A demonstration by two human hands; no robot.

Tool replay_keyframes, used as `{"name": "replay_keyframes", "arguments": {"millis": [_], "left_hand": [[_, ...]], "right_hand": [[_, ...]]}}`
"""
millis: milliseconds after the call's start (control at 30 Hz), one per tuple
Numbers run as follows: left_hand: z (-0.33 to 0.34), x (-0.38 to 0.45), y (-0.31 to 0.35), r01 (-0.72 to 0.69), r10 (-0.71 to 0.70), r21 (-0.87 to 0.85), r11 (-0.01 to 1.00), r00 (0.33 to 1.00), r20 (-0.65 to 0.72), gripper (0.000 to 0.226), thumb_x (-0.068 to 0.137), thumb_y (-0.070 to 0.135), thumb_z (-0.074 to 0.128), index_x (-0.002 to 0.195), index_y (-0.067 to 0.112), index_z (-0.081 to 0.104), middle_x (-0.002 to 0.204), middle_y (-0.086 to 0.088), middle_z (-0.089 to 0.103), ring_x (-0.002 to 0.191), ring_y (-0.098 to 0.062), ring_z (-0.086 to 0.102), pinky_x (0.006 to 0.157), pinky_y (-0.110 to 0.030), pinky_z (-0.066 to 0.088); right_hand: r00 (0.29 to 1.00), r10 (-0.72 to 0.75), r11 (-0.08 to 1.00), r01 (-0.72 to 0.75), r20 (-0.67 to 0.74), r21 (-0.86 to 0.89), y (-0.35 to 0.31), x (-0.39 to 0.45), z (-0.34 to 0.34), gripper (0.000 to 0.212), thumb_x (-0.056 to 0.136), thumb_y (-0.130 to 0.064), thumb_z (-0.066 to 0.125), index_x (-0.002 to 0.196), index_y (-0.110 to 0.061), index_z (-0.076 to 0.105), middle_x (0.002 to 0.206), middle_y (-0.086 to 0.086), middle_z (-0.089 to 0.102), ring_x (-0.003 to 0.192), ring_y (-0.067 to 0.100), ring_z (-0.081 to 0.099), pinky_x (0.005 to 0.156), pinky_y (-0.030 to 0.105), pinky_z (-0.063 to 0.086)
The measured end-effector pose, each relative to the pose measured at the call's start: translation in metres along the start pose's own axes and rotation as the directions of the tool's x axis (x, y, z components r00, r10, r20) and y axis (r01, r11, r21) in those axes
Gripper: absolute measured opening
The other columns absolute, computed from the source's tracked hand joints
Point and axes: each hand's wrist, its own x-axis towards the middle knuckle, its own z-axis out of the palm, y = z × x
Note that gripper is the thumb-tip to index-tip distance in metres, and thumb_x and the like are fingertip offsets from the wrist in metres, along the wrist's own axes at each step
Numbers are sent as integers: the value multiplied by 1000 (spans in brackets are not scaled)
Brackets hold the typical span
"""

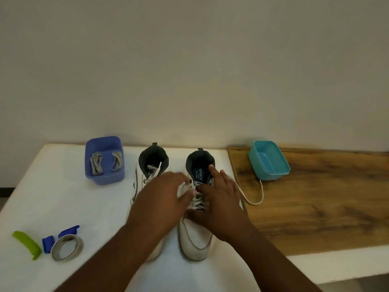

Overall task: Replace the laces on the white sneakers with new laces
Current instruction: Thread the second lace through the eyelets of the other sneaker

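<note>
Two white sneakers stand side by side on a white table, toes toward me. The left sneaker (147,175) is laced, with my left forearm across it. Both hands are on the right sneaker (195,239). My left hand (166,194) pinches the white lace (199,204) at the upper eyelets. My right hand (221,194) lies over the sneaker's right side, one finger reaching into the dark collar. A loose end of the white lace (255,199) trails to the right onto the wooden board. Grey new laces (95,163) lie in a blue-violet tub (105,175).
An empty teal tub (269,163) sits on a wooden board (315,197) at the right. At the near left lie a tape roll (67,247), a blue clip (47,243) and a green clip (27,244). A plain wall runs behind the table.
</note>
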Motion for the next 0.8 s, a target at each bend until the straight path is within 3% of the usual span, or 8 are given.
{"name": "replay_keyframes", "arguments": {"millis": [133, 200, 300, 400, 467, 567, 667, 800], "left_hand": [[31, 3, -17, 55, -66, 99, 994, 991, 113, 32, 100, 47, 49, 122, 29, 63, 114, 9, 68, 105, -11, 63, 91, -28, 47], [32, 4, -22, 83, -108, 186, 979, 986, 127, 61, 101, 60, 24, 133, 19, 58, 125, 2, 65, 114, -15, 60, 97, -30, 40], [-2, 8, -5, 77, -153, -245, 966, 938, -310, 40, 105, 43, 28, 107, 22, 62, 88, 7, 64, 78, -10, 60, 74, -29, 50], [-49, 11, 20, -254, -443, -760, 598, 686, -577, 28, 109, 26, 35, 92, 28, 58, 85, 6, 58, 82, -12, 60, 78, -27, 53], [-53, 7, 20, -420, -500, -833, 361, 667, -553, 33, 109, 27, 34, 87, 29, 59, 88, 3, 60, 95, -21, 64, 92, -39, 54], [-59, 6, 20, -422, -572, -906, 30, 737, -361, 33, 109, 23, 30, 84, 22, 51, 73, 5, 56, 61, -13, 55, 61, -29, 51], [-76, 10, -14, -479, -538, -878, 26, 733, -416, 25, 108, 23, 29, 84, 21, 39, 68, 5, 40, 49, -9, 30, 46, -23, 31], [-78, 13, -56, -514, -475, -825, 235, 679, -559, 23, 108, 18, 26, 87, 15, 35, 72, 0, 33, 50, -9, 34, 46, -23, 33]], "right_hand": [[1000, -5, 1000, 4, -14, -19, 0, 0, 0, 58, 80, -68, 68, 131, -42, 59, 171, -6, -6, 156, 24, -8, 125, 48, -2], [1000, 3, 999, -4, -9, -48, 2, 0, -1, 62, 78, -73, 68, 132, -44, 57, 171, -8, -5, 156, 23, -7, 125, 48, -2], [1000, 6, 999, -7, -9, -52, 3, -2, -2, 67, 76, -76, 67, 134, -46, 56, 171, -9, -3, 156, 23, -6, 125, 49, -3], [1000, 6, 998, -7, -5, -57, 4, -1, -2, 71, 74, -78, 67, 136, -45, 54, 171, -7, -3, 156, 25, -5, 125, 50, -3], [1000, 15, 998, -15, 4, -65, 4, -1, -3, 73, 75, -78, 67, 138, -45, 53, 171, -7, -4, 156, 25, -4, 125, 51, -3], [1000, 22, 997, -22, 2, -68, 4, -2, -3, 73, 74, -77, 68, 138, -45, 53, 171, -8, -4, 156, 24, -4, 126, 50, -1], [1000, 15, 999, -16, -8, -49, 5, -1, -2, 73, 73, -77, 70, 137, -46, 54, 171, -10, -3, 156, 24, -2, 126, 50, 0], [1000, 15, 1000, -15, 7, 22, 8, 0, 1, 81, 71, -75, 73, 143, -50, 46, 170, -15, -4, 156, 22, 3, 126, 51, 5]]}}
